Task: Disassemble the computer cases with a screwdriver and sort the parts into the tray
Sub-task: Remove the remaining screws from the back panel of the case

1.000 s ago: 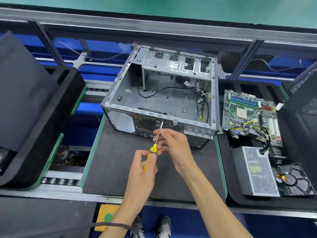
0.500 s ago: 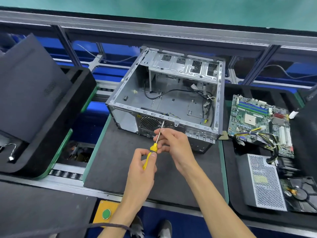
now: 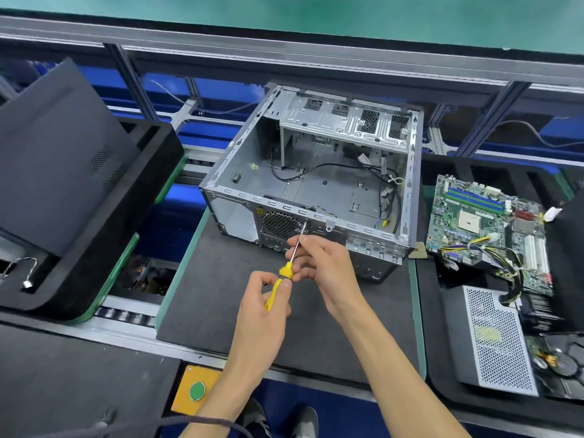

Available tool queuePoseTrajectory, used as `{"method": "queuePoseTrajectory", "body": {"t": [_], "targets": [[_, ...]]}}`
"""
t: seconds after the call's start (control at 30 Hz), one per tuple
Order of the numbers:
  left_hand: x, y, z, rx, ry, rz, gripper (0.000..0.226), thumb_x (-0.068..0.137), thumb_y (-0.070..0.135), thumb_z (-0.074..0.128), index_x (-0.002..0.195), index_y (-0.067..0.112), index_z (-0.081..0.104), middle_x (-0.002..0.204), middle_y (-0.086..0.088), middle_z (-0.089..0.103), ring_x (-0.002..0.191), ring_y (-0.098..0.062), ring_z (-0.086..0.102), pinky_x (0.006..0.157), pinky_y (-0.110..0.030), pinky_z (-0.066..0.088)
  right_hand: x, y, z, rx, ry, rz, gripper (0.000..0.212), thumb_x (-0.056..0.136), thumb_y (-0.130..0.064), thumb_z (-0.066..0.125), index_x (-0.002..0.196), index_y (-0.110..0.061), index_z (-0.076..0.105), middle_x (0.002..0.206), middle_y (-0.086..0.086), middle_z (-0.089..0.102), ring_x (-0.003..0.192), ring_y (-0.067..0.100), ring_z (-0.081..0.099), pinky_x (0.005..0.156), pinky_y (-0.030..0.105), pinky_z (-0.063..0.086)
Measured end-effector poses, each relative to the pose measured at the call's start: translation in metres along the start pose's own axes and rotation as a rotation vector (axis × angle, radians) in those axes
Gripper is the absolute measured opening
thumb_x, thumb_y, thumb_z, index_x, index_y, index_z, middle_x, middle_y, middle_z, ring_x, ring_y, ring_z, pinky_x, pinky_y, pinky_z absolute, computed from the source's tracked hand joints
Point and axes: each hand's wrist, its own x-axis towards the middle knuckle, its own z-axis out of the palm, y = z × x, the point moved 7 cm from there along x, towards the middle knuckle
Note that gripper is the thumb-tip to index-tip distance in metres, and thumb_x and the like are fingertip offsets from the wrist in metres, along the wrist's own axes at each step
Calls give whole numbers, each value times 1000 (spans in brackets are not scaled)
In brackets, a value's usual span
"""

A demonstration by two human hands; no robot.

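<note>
The yellow handle of the screwdriver (image 3: pixel 278 284) is pinched between the thumb and curled fingers (image 3: pixel 286 283) of the left hand (image 3: pixel 262 308), while its metal shaft is steadied by the curled fingers of the right hand (image 3: pixel 322 263), which pinch it just above the handle. The tip is set against the rear panel of the computer case (image 3: pixel 316 184), just at three o'clock of the round fan grille (image 3: pixel 279 224); whether a screw head is engaged cannot be told. The case lies open on its side on the dark mat of the surface (image 3: pixel 221 295), at twelve o'clock from the hands, with only loose cables left inside.

At three o'clock of the case, a motherboard (image 3: pixel 486 235) and a perforated power supply (image 3: pixel 496 339) are already laid in the black tray (image 3: pixel 442 368). At nine o'clock, a black side panel (image 3: pixel 57 159) is propped in another tray.

The step in hand is judged to be the loosening of a rear-panel screw, probably one that holds the fan. Steady axial pressure and a turning of the handle would be called for next, with the shaft kept in line so that the tip is not allowed to slip off.
</note>
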Motion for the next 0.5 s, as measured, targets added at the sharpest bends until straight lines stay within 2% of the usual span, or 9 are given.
{"method": "queuePoseTrajectory", "body": {"t": [0.5], "targets": [[2, -5, 0, 34, 15, -8, 14, 101, 39, 51, 88, 32, 51, 55, 6, 36, 43, -9, 25, 39, -21, 24, -1, 1, -2, 22, -2, 11, 27, 103, -9, 48, 92, -3, 72, 73, 8, 70, 53, 14, 59, 49, 24, 53]]}}
